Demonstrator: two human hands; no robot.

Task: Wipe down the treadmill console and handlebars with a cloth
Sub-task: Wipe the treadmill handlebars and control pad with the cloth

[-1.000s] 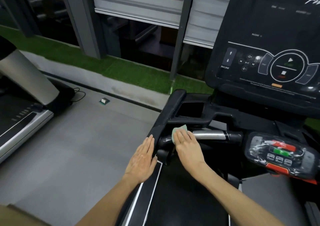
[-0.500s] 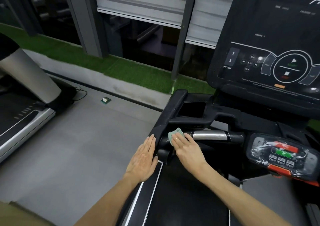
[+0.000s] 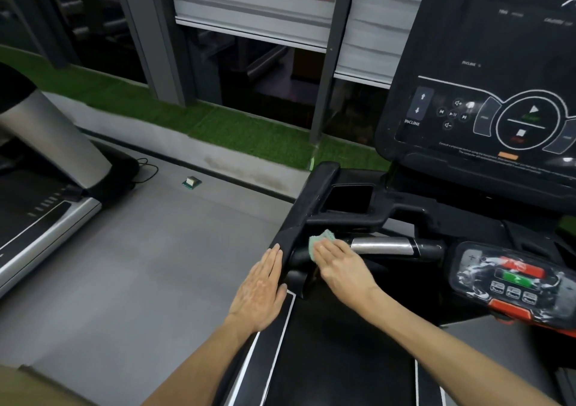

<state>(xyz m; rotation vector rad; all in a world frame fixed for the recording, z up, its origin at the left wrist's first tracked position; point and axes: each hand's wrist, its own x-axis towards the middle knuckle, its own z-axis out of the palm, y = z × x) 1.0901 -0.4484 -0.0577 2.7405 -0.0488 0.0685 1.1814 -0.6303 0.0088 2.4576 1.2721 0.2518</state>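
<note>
The black treadmill console (image 3: pixel 486 72) fills the upper right, its button panel lit faintly. Below it a front handlebar (image 3: pixel 383 245) with a silver sensor section runs left to the black left side handrail (image 3: pixel 307 206). My right hand (image 3: pixel 338 264) presses a small pale green cloth (image 3: pixel 321 237) flat against the left end of that bar, fingers together over the cloth. My left hand (image 3: pixel 260 290) lies flat, fingers extended, against the outer side of the left handrail and holds nothing.
A small control pod (image 3: pixel 511 278) with red and green buttons hangs at the right. The black belt (image 3: pixel 336 359) runs under my arms. Another treadmill (image 3: pixel 40 206) stands at the far left on the grey floor, a small box (image 3: pixel 191 182) lies beyond, by a green turf strip.
My right hand has slid the cloth a little left along the handlebar, toward the handrail joint. My left hand stays on the rail.
</note>
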